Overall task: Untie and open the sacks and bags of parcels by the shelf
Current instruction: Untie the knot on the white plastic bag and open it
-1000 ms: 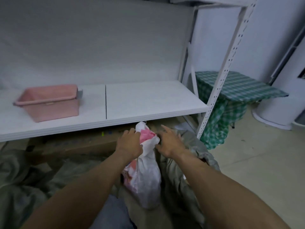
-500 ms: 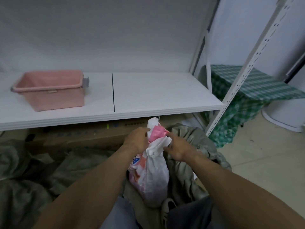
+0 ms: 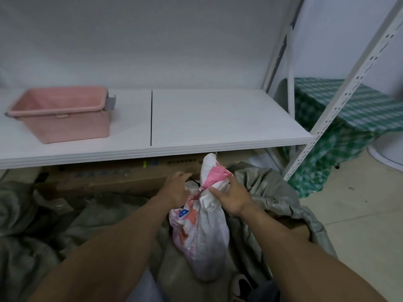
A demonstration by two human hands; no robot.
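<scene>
White-pink sack (image 3: 202, 232), R hand (image 3: 229, 192) gripping neck, L hand (image 3: 176, 188) beside pinching black tie (image 3: 194, 182)

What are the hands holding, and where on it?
The right hand grips the sack by its bunched neck, just below the tie. The left hand is at the tie; its hold cannot be told.

White wall (image 3: 152, 40), white metal shelf (image 3: 218, 118), green checked tablecloth (image 3: 349, 110), pale tiled floor (image 3: 359, 225)
</scene>
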